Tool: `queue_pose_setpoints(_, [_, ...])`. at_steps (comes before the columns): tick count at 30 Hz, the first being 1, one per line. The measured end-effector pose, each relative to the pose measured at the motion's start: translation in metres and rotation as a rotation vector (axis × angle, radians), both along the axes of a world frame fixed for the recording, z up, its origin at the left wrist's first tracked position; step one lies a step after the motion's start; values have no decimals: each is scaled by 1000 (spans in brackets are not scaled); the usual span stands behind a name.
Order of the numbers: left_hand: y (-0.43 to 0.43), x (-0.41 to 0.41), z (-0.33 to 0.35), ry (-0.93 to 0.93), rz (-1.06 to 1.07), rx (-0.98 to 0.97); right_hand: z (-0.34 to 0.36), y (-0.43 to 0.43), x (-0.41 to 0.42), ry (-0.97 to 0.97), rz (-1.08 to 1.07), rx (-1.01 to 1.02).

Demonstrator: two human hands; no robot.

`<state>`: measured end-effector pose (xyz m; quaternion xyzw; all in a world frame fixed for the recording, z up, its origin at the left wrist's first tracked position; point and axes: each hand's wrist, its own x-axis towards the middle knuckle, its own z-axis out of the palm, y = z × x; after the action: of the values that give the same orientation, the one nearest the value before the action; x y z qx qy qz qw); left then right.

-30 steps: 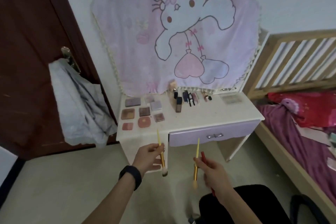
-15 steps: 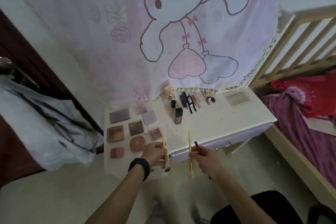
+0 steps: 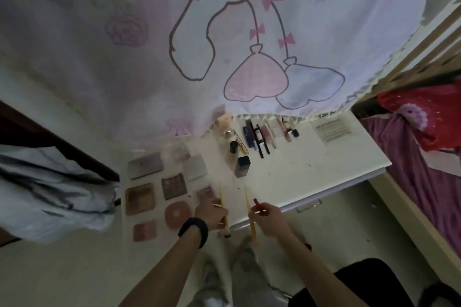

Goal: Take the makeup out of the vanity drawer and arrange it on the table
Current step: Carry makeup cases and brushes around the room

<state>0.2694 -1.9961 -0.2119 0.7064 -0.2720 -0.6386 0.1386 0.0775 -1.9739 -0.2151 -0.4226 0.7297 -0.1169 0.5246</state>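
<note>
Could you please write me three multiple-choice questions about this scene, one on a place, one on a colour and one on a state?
1. Where on the table do the palettes lie? A. its left part B. its right part C. stacked in its middle
2. What colour is the handle of the brush in the left hand? A. blue B. yellow C. black
3. What are the left hand's fingers doing? A. lying flat B. hanging loose C. gripping the brush
Answers: 1 A, they lie in rows on the left part; 2 B, the handle above the fist shows yellow; 3 C, they curl round the handle.
</note>
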Motion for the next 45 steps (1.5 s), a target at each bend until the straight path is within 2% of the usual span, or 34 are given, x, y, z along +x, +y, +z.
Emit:
queue_pose_setpoints(4, [-16,-7,-14,-58,13,26,-20,-29,11,-7,78,44])
queue_pose_setpoints(15, [-43,-17,-34,-131,-54,7,-49,-63,19,82,183,-30])
queue_pose_setpoints(19, [-39,-20,-33,-191,-139,-19,-52,-52,8,69,125,9])
queue_pose_setpoints(24, [-39,-30,-33,-193,-188,-48,-52,-54,9,-164,8,147])
queue_pose_setpoints(28, [-46,-34,-29,-224,-228,-63,-51,-60,8,-252,-23,176])
queue_pose_setpoints(32, [-51,-28,-26,-198,-179,-19,-46,-58,-9,-237,-125,183])
queue_pose_setpoints(36, [-73,-23,-8,-254,-93,-181,-35,-67,-49,-146,-226,119])
queue_pose_setpoints(40, [-98,-22,23,-358,31,-417,-20,-109,-83,5,-149,-23])
queue_pose_setpoints(42, [-113,-25,39,-407,-2,-552,-15,-138,-91,141,-116,-142])
queue_pose_setpoints(45, [-141,-41,58,-504,-201,-760,-17,-181,-97,250,-95,-238])
